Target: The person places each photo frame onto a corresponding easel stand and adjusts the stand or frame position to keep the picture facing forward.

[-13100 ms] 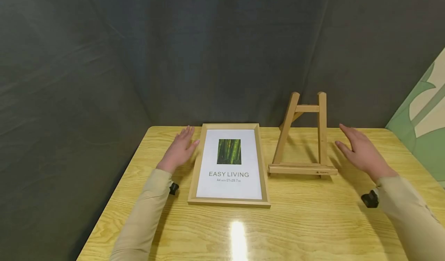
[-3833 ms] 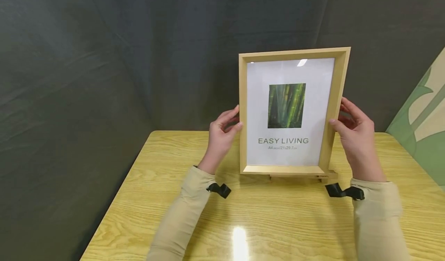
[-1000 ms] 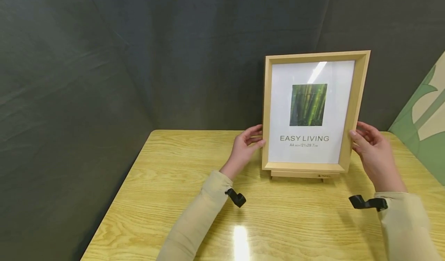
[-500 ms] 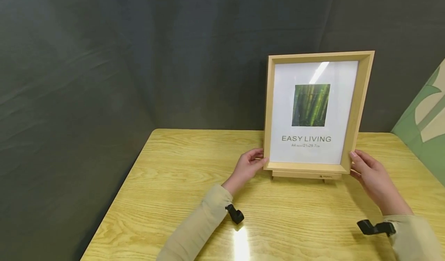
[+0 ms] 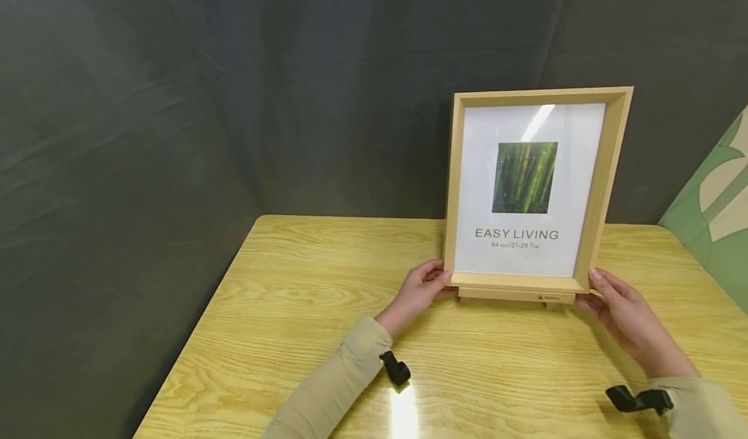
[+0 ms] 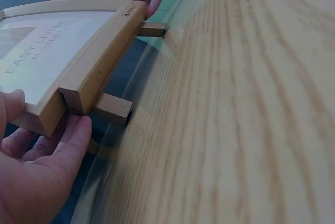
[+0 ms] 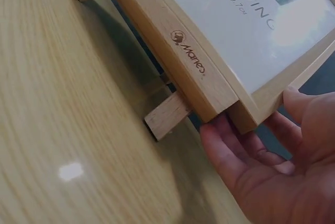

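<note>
A light wooden picture frame [image 5: 528, 182], with a bamboo picture and "EASY LIVING" printed on white, leans back on a small wooden tabletop easel. Of the easel, the front ledge [image 5: 505, 293] and two feet show; its uprights are hidden behind the frame. My left hand [image 5: 416, 295] holds the frame's lower left corner, thumb on the front edge. In the left wrist view its fingertips touch the end of the ledge from below. My right hand [image 5: 630, 322] holds the lower right corner likewise; in the right wrist view its fingers [image 7: 222, 153] curl under the ledge's branded end.
A wood-grain table [image 5: 304, 283] carries the easel near its back edge. Dark cloth [image 5: 350, 101] hangs behind and to the left. A green and cream leaf-patterned panel [image 5: 715, 212] stands at the right.
Earlier the frame lay flat left of the bare easel; both hands lifted it onto the easel and shifted it right. In the last second, both hands slid down its sides to the lower corners.
</note>
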Demonstrator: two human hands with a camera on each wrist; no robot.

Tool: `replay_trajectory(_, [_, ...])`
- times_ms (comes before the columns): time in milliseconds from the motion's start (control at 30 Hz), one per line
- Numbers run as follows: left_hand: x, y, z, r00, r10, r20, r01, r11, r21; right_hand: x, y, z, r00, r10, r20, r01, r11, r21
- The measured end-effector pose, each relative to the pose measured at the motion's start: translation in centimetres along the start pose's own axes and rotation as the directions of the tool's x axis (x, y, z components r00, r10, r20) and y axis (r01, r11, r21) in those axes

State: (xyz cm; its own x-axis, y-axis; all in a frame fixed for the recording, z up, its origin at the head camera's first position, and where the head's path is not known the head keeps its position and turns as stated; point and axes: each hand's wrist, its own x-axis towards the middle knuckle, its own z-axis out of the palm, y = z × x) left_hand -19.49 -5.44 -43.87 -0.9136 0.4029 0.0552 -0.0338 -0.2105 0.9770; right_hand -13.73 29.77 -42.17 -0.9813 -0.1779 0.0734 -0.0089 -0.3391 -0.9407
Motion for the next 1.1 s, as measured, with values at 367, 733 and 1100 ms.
replay_trajectory(367, [-0.2,-0.1,-0.3,1.0,0.012,0.006,-0.011,1.0,-0.007,-0.1,0.3,0.8,0.999,-0.005,-0.052,0.006,1.0,0.014])
replay_trajectory(733, [-1.0,0.4,-4.0,1.0,0.006,0.02,-0.007,1.0,0.019,0.8,1.3,3.9,0.999,-0.006,-0.053,0.001,0.996,-0.09])
replay_trajectory(1100, [-3.0,1.2,-9.1,0.999,-0.005,0.046,0.003,0.999,0.036,2.5,2.7,8.2,0.995,0.081,-0.05,-0.09,0.971,-0.22])
